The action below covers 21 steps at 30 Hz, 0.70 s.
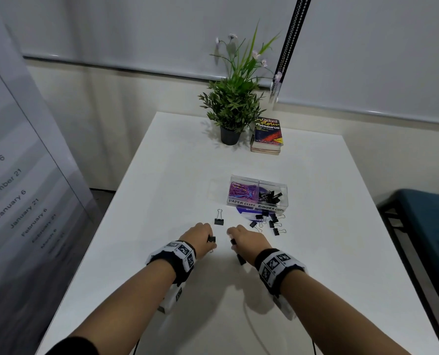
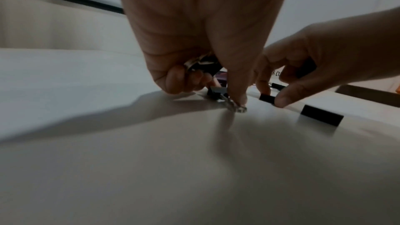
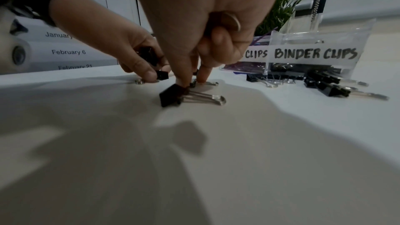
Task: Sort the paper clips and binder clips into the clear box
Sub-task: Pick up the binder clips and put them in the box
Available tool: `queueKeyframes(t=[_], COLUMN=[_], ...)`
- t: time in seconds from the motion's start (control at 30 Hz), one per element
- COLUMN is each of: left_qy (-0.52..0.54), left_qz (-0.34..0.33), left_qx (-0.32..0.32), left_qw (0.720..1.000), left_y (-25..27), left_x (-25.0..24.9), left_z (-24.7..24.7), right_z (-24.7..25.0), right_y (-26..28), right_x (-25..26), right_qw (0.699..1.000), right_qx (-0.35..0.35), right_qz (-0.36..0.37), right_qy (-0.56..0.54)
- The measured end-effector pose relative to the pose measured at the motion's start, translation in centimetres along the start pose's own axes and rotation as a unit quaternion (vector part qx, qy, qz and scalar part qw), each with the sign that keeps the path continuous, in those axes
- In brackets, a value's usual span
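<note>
The left hand is low over the white table, its fingers curled round black binder clips: one is tucked up in the palm, and thumb and fingertips pinch a second one right at the tabletop, its wire handle touching the surface. The right hand is beside it, fingers also curled; thumb and forefinger pinch a small black binder clip down at the table, and the right wrist view shows a wire handle loop held up against the palm. A further black binder clip lies flat on the table just under the right hand's fingertips, its silver handles pointing toward the box.

Just beyond the two hands a lone binder clip sits on the table. To the right of it, a loose heap of black binder clips lies against the front of the clear box, partly on a blue-and-white disc that pokes out from under the box. The box has two compartments with handwritten labels: the left one, marked PAPER CLIPS, holds purple and pink paper clips; the right one, marked BINDER CLIPS, holds several black binder clips.

At the far edge of the table are a potted plant and an Oxford thesaurus lying on another book.
</note>
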<state>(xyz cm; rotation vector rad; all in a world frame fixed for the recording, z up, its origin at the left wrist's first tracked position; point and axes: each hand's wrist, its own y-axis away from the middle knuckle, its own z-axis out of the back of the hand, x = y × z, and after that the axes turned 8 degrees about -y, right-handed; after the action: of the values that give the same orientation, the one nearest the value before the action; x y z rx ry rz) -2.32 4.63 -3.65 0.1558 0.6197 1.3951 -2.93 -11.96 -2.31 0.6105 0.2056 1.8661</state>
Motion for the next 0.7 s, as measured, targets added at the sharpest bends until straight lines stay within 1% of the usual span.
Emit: queueKeyframes(t=[0.1,0.2,0.3,0.37,0.43,0.53,0.6,0.63,0.7], left_qy=[0.004,-0.001,0.013,0.025,0.029,0.007,-0.027,-0.042,-0.063], left_qz=[0.008,-0.009,-0.021,-0.023,-0.028,-0.069,-0.091,-0.093,-0.087], left_qx=[0.013,0.016,0.014,0.014,0.028,0.076,0.098,0.1,0.086], left_qw=[1.0,1.0,1.0,0.999,0.999,0.995,0.991,0.99,0.991], left_y=[0.1,0.2,0.3,0.5,0.6,0.8,0.9,1.0,1.0], left_x=[-0.4,-0.4,-0.1,0.1,0.3,0.9,1.3,1.4,1.3], left_z=[0.0,0.1,-0.1,-0.1,0.2,0.8,1.0,1.0,1.1], right_z=[0.6,1.0,1.3,1.5,1.7,1.8,1.6,1.3,0.7], right_y=[-0.1,0.3,0.9,1.4,1.9,3.0,3.6,3.7,3.6], right_x=[0.0,-0.3,-0.6,-0.9,-1.3,-1.5,-1.5,-1.6,-1.6], right_qw=[1.0,1.0,0.999,0.997,0.995,0.995,0.995,0.995,0.995], right_qx=[0.004,0.002,0.007,0.005,0.011,0.044,0.088,0.102,0.102], right_qz=[-0.019,-0.018,-0.038,-0.058,-0.059,-0.036,-0.018,-0.012,-0.018], right_qy=[-0.015,-0.021,-0.023,-0.05,-0.078,-0.079,-0.039,-0.018,-0.009])
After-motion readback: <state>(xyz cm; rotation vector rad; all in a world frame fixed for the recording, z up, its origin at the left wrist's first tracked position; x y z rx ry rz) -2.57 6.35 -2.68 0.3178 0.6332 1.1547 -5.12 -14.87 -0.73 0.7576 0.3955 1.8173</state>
